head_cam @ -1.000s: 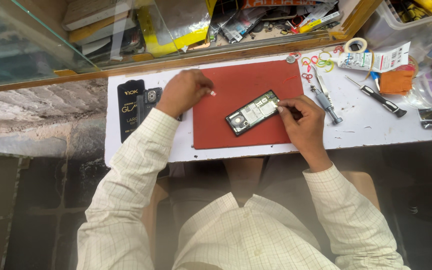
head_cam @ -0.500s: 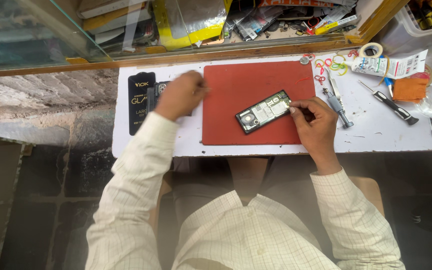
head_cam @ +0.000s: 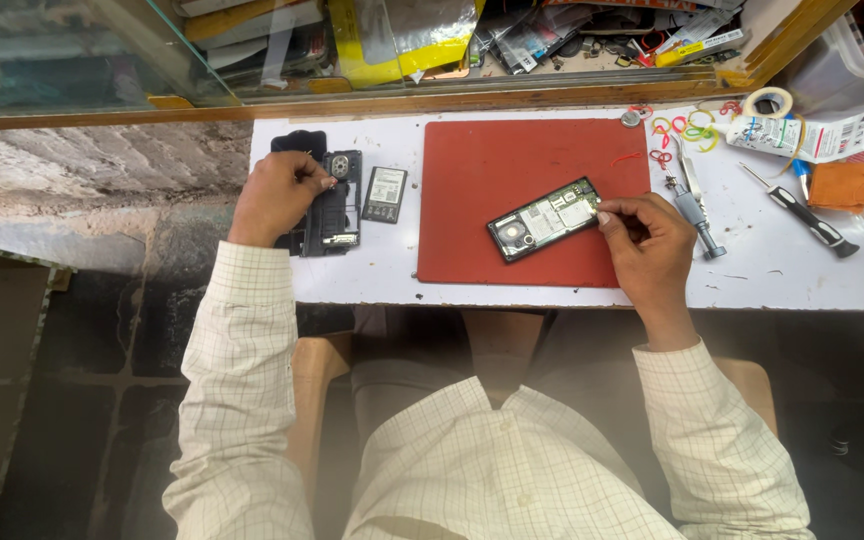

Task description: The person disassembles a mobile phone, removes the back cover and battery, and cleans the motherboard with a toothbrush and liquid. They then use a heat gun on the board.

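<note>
— Item one, head view: where is your right hand [head_cam: 652, 240]?
— Fingertips pinch the end of the opened phone [head_cam: 544, 219], lying tilted on the red mat [head_cam: 512, 170]. Any tool in your pinch is hidden.
— Item two?
— Your left hand [head_cam: 274, 195], well apart, fingers curled on the black back cover [head_cam: 330, 205], partly covering it; small battery [head_cam: 385, 194] just beside.

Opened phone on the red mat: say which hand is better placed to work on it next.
Right. The right hand has its fingertips at the opened phone on the red mat; the left hand is off the mat, on the black back cover.
</note>
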A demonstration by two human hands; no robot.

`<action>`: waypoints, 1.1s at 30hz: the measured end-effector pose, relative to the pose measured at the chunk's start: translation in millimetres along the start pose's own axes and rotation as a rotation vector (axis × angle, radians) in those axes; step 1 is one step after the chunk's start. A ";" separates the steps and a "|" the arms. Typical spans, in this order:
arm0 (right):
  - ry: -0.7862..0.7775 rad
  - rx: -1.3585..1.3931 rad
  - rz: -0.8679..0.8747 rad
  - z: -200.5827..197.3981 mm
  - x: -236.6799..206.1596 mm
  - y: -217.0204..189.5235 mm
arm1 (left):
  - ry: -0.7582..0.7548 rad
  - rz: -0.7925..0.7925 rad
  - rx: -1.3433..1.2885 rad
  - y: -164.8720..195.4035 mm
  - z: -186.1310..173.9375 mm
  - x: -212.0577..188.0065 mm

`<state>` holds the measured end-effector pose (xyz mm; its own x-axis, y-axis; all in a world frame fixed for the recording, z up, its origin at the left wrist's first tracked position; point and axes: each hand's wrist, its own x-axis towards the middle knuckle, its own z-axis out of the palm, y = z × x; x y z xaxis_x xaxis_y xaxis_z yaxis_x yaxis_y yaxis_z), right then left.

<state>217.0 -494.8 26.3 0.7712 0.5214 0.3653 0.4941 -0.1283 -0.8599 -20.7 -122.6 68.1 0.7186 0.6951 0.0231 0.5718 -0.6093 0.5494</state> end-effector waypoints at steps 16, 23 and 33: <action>-0.007 -0.007 -0.004 4.2 0.1 -2.3 | -0.079 0.017 0.028 -7.7 5.8 9.5; -0.005 -0.011 -0.012 6.6 -2.9 -2.1 | -0.063 -0.037 0.090 -5.4 0.9 3.4; -0.005 -0.015 -0.013 5.1 -4.1 -0.6 | 0.004 -0.005 0.079 -6.4 6.0 -1.5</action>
<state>211.5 -492.6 23.6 0.7630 0.5269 0.3744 0.5099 -0.1347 -0.8496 -23.1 -122.0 59.5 0.7142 0.6995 0.0241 0.6048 -0.6341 0.4818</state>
